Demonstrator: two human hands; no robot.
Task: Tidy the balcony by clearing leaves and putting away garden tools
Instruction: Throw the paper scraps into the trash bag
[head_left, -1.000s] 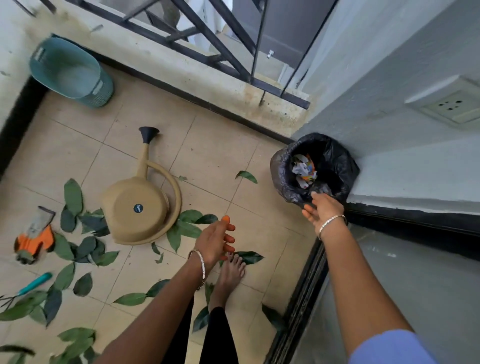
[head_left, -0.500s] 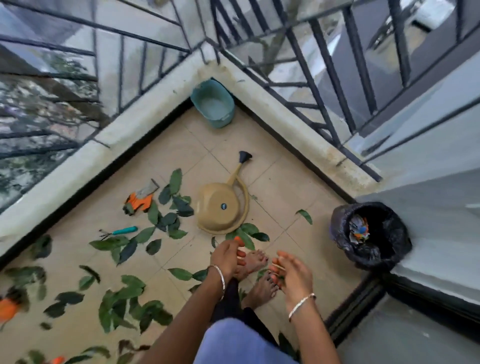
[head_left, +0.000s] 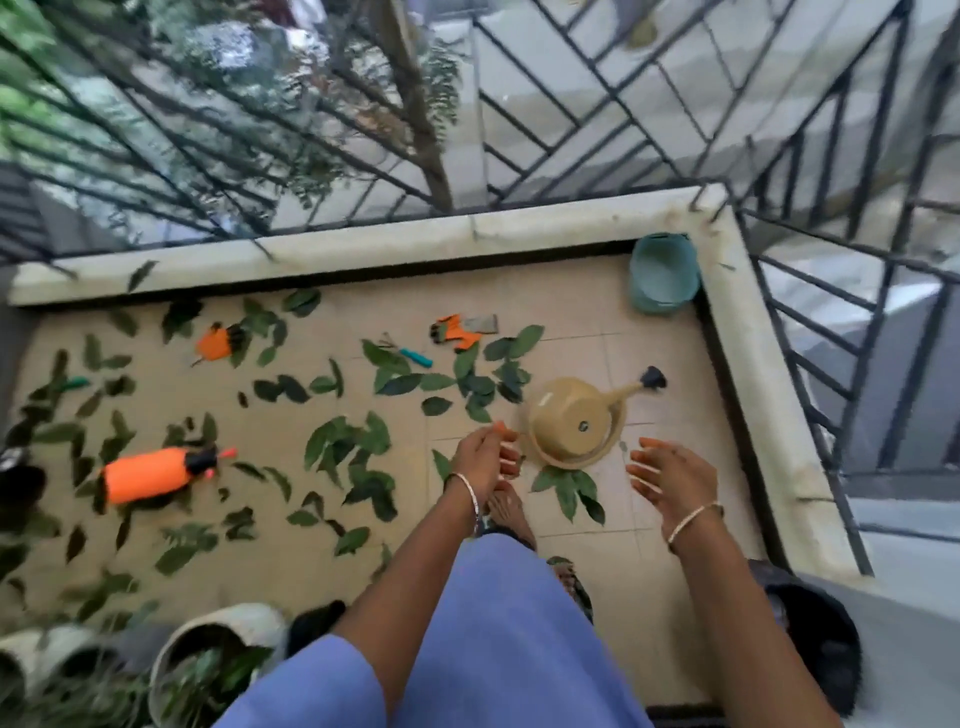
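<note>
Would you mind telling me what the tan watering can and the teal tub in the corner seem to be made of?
Tan watering can: probably moulded plastic, matte; uniform colour, smooth one-piece form. Teal tub: likely plastic, dull sheen, though blur hides detail.

Balcony floor as I see it
Watering can (head_left: 576, 423) on the tiles (head_left: 649, 364), basket (head_left: 662, 275) behind it in the right corner, leaves (head_left: 343, 441) strewn to its left, spray bottle (head_left: 156, 473) among them.

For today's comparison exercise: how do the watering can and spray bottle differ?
The watering can is tan, the spray bottle orange. The watering can is round with a long spout; the spray bottle is cylindrical with a black top. Both lie on the floor among leaves.
</note>
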